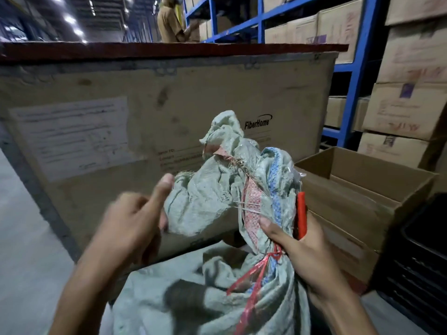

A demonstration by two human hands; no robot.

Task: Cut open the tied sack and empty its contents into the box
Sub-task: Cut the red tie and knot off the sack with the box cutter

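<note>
A pale green woven sack point(208, 204) stands in front of me, its neck bunched and tied with a red string point(263, 261). My right hand point(304, 252) grips the neck just above the tie and also holds a red cutter point(301, 215) upright against the sack. My left hand point(135, 221) grips the loose top flap of the sack on its left side, thumb raised. An open cardboard box point(362, 187) sits to the right, behind the sack.
A large wooden crate point(145, 105) with a paper label fills the space straight ahead. Blue shelving point(358, 68) stacked with cartons rises on the right. A black crate point(420, 257) stands at the far right. A person stands beyond the wooden crate.
</note>
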